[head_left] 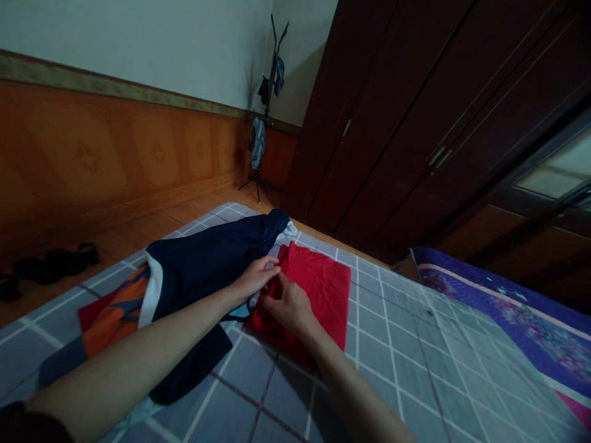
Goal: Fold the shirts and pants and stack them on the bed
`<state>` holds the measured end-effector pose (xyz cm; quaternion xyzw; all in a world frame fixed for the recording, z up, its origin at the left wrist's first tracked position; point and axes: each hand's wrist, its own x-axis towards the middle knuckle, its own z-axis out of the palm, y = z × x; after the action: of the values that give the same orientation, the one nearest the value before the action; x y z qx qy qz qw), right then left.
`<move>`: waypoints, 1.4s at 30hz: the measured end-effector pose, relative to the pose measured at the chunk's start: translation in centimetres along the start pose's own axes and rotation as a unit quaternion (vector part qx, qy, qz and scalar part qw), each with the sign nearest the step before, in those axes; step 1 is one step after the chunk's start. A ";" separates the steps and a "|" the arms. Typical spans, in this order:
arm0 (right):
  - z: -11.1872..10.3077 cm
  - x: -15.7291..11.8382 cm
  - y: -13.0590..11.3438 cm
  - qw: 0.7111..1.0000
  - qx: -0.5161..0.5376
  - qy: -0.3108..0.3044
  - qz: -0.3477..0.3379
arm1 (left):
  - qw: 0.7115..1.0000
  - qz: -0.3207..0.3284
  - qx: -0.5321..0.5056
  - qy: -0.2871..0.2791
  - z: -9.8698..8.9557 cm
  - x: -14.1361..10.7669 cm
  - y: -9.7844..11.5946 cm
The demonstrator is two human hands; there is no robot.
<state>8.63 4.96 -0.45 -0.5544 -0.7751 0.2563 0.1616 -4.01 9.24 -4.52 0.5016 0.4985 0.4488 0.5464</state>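
From here, the red cloth [327, 286] lies on the bed [392, 326] beside navy clothing [207, 255]; left hand [255, 278] and right hand [292, 304] meet at its edge; whether either pinches it, I can't tell.

Dim light — pale wall [138, 49] above orange panelling [157, 144], 1 black coat stand [268, 104] near a dark wardrobe [392, 123] with 3 handles [346, 128] — orange-brown floor [138, 237]

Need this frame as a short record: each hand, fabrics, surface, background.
left hand: at the left edge of the red cloth; grip unclear
right hand: over the red cloth, fingers bent
red cloth: laid flat, roughly rectangular, wrinkled
navy garment: left of red cloth, white trim
surface: grey checked bedding
background: coat rack, dark wardrobe
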 end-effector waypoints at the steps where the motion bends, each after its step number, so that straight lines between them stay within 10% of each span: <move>1: 0.1 -1.0 -0.5 0.999 -0.038 0.000 -0.015 | 1.000 0.005 0.003 0.000 0.0 0.0 0.0; 8: 0.6 -7.6 -1.2 0.965 -0.207 -0.021 -0.157 | 0.997 0.038 0.068 -0.004 0.0 0.0 -0.2; 14: 0.2 -9.3 2.8 0.952 -0.288 0.014 -0.100 | 0.957 0.112 0.266 0.035 0.1 -0.5 0.0; 25: 0.7 -9.8 5.5 0.950 -0.265 0.084 -0.142 | 0.942 0.116 0.316 0.022 -0.1 -0.1 -0.3; 34: -1.3 -10.6 4.2 0.945 -0.306 0.039 -0.105 | 0.923 0.110 0.368 -0.027 -0.6 -1.3 1.3; 42: -3.4 -13.0 6.4 0.942 -0.335 0.006 -0.034 | 0.850 0.080 0.511 -0.098 -1.1 -2.3 2.0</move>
<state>19.73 -4.91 -0.98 -0.5512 -0.8337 -0.0274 -0.0201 -5.27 7.31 -2.29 0.7898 0.5593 0.1211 0.2209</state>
